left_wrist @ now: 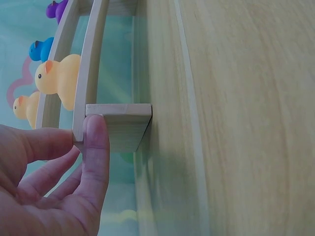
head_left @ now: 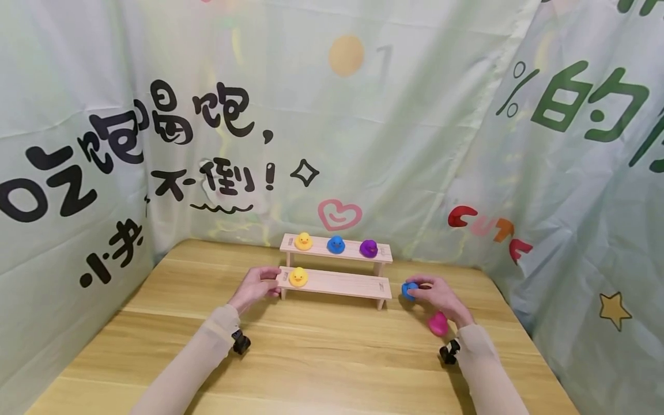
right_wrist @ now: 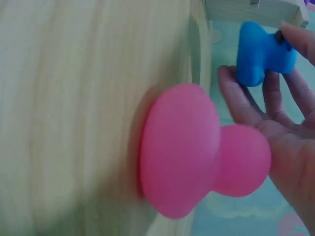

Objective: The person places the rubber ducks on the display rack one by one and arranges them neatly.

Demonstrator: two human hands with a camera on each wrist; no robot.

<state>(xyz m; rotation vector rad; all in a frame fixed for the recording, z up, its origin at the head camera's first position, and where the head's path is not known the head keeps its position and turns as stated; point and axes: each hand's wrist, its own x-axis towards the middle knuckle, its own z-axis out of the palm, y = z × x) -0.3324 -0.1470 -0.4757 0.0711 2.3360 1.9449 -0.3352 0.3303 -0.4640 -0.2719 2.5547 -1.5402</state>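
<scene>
My left hand pinches the left end of the front, lower wooden shelf between thumb and fingers. On that shelf, close to the held end, sits a yellow rubber duck. Past the shelf's right end, my right hand holds a blue rubber duck by thumb and fingertips, just above the table. In the right wrist view this blue duck is gripped at its head. A pink rubber duck stands on the table nearer to me, beside the right wrist.
Behind, the raised back shelf carries another yellow duck, a blue duck and a purple duck. Printed cloth hangs round the wooden table. Small black cameras are strapped to both wrists.
</scene>
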